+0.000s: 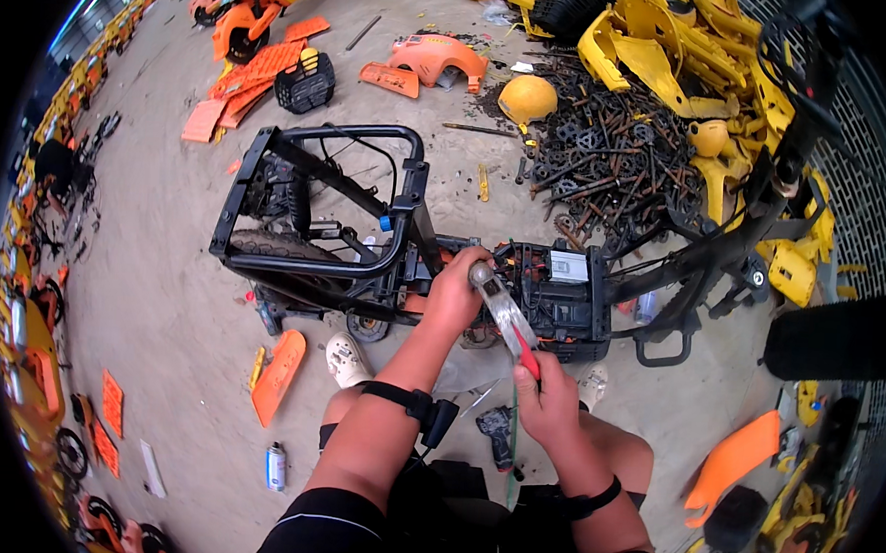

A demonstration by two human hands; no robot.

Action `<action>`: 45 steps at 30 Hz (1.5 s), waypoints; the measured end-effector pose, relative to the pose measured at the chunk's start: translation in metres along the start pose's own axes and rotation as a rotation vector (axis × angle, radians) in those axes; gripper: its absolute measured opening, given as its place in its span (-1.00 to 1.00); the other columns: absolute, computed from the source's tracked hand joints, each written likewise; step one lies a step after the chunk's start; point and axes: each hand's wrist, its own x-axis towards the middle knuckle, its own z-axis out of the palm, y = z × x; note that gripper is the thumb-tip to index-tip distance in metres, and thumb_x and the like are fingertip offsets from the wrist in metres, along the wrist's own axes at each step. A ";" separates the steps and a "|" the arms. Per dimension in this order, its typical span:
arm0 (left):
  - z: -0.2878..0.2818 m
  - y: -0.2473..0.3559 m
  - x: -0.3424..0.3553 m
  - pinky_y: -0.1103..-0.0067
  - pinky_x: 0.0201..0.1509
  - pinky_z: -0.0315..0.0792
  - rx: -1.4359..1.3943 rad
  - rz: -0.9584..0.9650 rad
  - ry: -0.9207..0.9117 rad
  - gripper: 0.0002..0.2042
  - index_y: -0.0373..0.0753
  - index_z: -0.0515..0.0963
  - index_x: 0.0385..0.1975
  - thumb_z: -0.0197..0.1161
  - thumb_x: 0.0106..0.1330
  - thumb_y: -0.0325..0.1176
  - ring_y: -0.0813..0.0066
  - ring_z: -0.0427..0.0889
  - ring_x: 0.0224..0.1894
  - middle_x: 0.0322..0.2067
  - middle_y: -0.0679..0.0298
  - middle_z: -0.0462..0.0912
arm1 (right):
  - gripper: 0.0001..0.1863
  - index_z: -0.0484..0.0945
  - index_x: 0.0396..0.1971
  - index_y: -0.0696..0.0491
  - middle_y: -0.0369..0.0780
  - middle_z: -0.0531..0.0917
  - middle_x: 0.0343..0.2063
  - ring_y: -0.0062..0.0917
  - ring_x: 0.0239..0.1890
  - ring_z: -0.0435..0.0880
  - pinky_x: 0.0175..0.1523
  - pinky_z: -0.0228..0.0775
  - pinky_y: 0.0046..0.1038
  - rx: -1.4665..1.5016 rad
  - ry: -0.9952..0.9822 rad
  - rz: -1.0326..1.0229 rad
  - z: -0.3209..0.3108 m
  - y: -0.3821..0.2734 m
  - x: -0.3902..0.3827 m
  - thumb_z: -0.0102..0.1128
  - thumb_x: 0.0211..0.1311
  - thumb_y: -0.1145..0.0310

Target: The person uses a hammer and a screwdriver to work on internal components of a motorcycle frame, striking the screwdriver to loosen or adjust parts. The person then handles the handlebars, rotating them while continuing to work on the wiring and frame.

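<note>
Dusty grey concrete floor (193, 263) is strewn, in the head view, with curved, smooth plastic parts; 1 tongue-shaped orange panel (279, 376) is seen to the left of the person's legs. Beyond, toward the right, moulded yellow shells (665, 58) are heaped beside a tangle of rusty, dark metal parts (619, 161). Across the middle is set a black frame (313, 267) of rounded tubing, with a boxy black casing (577, 309) at its right, topped by 1 flat-faced silvery block (568, 266). Over the frame's near side, a silvery metal tool (508, 315) with a rounded head is held aslant; its red grip is wrapped by the right hand (547, 397). The left hand (455, 292) is curled narrow beside the tool's head; whether anything is gripped in it cannot be told. Between the legs, a dark, pistol-shaped power drill (496, 435) is rested on the floor; farther left, a cylindrical can (275, 466) is placed.
</note>
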 end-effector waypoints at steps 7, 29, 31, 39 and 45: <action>-0.003 0.008 0.002 0.26 -0.02 0.50 -0.063 0.003 -0.016 -0.70 -0.24 0.50 -0.13 0.24 0.12 -0.62 -0.13 0.59 -0.05 -0.13 0.04 0.63 | -0.79 0.47 -0.24 0.16 -0.03 0.58 -0.52 -0.07 -0.48 0.62 -0.37 0.46 -0.23 -0.147 0.007 -0.253 -0.002 -0.002 -0.019 0.27 0.19 0.43; -0.022 0.011 0.006 0.49 0.22 0.45 -0.164 -0.179 -0.132 -0.78 -0.34 0.55 0.00 0.22 0.47 -0.39 0.36 0.62 0.11 0.05 0.11 0.66 | -0.66 0.30 -0.48 0.00 -0.41 0.30 -0.75 -0.74 -0.75 0.26 -0.63 0.18 -0.59 0.677 0.262 0.619 -0.026 0.035 0.019 0.06 0.52 0.18; -0.022 0.009 0.006 0.48 0.22 0.45 -0.195 -0.178 -0.128 -0.81 -0.35 0.55 -0.02 0.20 0.48 -0.40 0.35 0.62 0.11 0.04 0.10 0.66 | -0.65 0.30 -0.49 -0.02 -0.43 0.29 -0.75 -0.75 -0.76 0.26 -0.64 0.18 -0.60 0.735 0.246 0.749 -0.026 0.030 0.028 0.06 0.51 0.17; -0.019 0.000 0.014 0.49 0.19 0.48 -0.195 -0.074 -0.100 -0.80 -0.34 0.54 -0.02 0.20 0.48 -0.40 0.42 0.64 0.06 0.05 0.11 0.65 | -0.63 0.31 -0.52 -0.04 -0.44 0.29 -0.76 -0.75 -0.77 0.24 -0.68 0.13 -0.59 0.754 0.170 0.770 -0.010 0.049 0.038 0.13 0.48 0.14; -0.018 -0.011 0.022 0.51 0.17 0.47 -0.177 -0.060 -0.125 -0.82 -0.33 0.55 -0.04 0.21 0.47 -0.40 0.42 0.64 0.04 0.02 0.14 0.68 | -0.68 0.36 -0.47 -0.01 -0.45 0.31 -0.72 -0.76 -0.76 0.22 -0.65 0.10 -0.59 0.591 0.009 0.835 0.000 0.068 0.045 0.12 0.48 0.18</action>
